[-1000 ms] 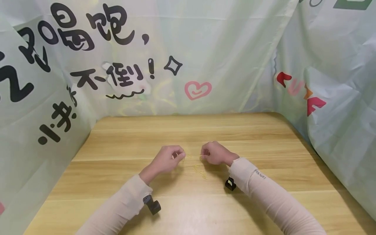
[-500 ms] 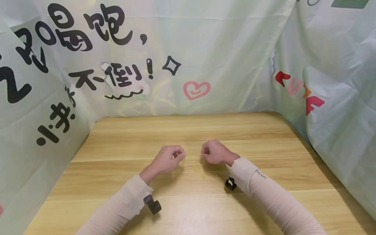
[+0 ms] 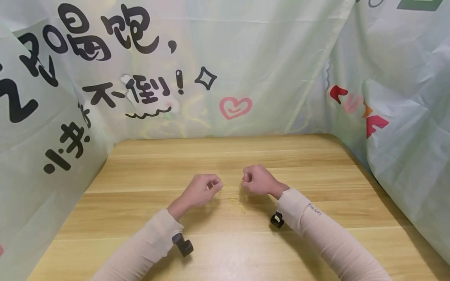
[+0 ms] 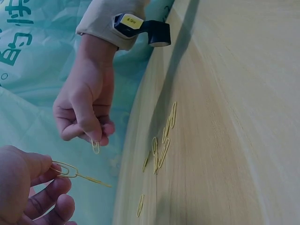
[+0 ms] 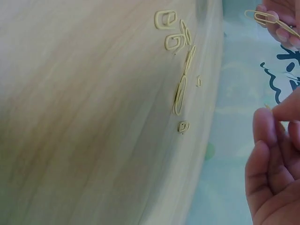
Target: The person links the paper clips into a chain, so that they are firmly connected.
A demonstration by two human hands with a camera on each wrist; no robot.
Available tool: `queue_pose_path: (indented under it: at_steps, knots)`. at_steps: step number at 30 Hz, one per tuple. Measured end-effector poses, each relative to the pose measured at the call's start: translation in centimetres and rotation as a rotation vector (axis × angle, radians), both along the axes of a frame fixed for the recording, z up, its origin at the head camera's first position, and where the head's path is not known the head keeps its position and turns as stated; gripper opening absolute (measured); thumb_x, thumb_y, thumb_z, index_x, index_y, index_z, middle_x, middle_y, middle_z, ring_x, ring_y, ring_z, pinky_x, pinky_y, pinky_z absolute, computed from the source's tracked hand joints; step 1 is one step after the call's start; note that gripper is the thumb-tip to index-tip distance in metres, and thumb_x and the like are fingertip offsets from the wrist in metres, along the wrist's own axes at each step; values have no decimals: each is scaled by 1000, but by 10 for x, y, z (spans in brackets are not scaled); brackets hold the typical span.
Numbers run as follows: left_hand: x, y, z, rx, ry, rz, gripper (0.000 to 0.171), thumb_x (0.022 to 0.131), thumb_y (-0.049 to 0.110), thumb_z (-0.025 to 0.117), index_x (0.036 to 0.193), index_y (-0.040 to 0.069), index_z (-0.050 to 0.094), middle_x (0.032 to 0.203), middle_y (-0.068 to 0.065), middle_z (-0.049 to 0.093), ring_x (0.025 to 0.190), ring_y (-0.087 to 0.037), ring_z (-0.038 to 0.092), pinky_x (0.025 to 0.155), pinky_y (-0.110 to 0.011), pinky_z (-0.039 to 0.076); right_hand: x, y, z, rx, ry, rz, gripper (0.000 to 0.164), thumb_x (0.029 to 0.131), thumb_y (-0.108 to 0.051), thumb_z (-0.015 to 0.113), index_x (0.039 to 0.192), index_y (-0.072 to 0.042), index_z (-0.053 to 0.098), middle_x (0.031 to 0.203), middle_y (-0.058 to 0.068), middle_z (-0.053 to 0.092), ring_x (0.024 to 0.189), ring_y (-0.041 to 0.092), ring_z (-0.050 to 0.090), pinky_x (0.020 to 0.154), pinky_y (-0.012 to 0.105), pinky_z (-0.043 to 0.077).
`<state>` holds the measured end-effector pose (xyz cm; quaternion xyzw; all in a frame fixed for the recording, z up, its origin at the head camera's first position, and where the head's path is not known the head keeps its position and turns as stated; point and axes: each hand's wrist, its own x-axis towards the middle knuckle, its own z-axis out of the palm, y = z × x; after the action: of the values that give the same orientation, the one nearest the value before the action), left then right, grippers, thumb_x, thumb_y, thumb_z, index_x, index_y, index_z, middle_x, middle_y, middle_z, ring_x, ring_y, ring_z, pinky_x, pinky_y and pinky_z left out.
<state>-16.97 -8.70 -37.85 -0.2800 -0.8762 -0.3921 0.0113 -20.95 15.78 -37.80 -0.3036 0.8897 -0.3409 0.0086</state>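
My left hand [image 3: 200,190] pinches a yellow paper clip [image 4: 66,169] between thumb and fingertips. A second paper clip [image 4: 93,180] is linked to it and sticks out toward the right in the left wrist view. Across a small gap, my right hand [image 3: 260,180] pinches another yellow paper clip [image 4: 96,148], whose end shows below its fingertips. In the right wrist view the fingers hide nearly all of that clip. Several loose paper clips [image 4: 164,152] lie scattered on the table just in front of both hands.
The wooden table [image 3: 158,160] carries the loose clips near its middle. Light printed curtains [image 3: 274,70] hang along its back and both sides. A black wrist camera [image 3: 183,245] hangs under the left sleeve, another camera [image 3: 277,219] under the right.
My right hand has risen a little and shifted slightly away from my left hand. The left hand stays in place with its linked clips.
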Motion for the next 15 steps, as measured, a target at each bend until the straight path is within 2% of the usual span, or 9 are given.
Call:
queue_pose_path:
  at_steps: [3,4,6,8,11,15]
  knots:
    - [0,-1,-2,3,3,-8,16,97,17,58,94,5,70,86,2,67,72,-9,57,65,-28,50,1,-2,-1,-59,-27,27,9,79,2,62,78,-7,60,63,-3,59,54,8,49,53,26,46]
    - [1,-2,-3,1,3,-11,16,97,16,58,94,6,70,87,2,67,72,-9,57,66,-27,50,1,-3,-2,-74,-37,40,9,80,3,60,85,-5,63,65,1,61,54,9,50,52,26,45]
    - [2,-3,-5,3,4,-18,15,97,15,59,94,5,70,87,0,68,72,-9,58,66,-27,50,2,-5,-3,-96,-59,63,20,84,3,57,101,-1,67,72,7,64,57,10,52,50,25,45]
    - [2,-4,-6,0,8,-24,15,97,15,59,94,5,70,87,0,68,71,-9,58,65,-26,51,4,-6,-2,-108,-83,68,27,89,2,53,111,0,68,82,12,66,59,11,53,50,26,45]
    - [2,-4,-4,8,26,-25,16,97,15,58,94,4,70,87,0,68,71,-10,58,65,-27,51,6,-7,3,-116,-85,39,26,93,-1,51,110,-2,70,93,14,67,65,14,55,54,27,47]
    - [0,-2,-1,5,26,-16,16,97,16,58,95,4,69,87,1,67,72,-10,58,66,-28,51,6,-8,7,-133,-95,18,18,94,-1,54,101,-1,71,94,16,68,71,21,60,62,29,50]
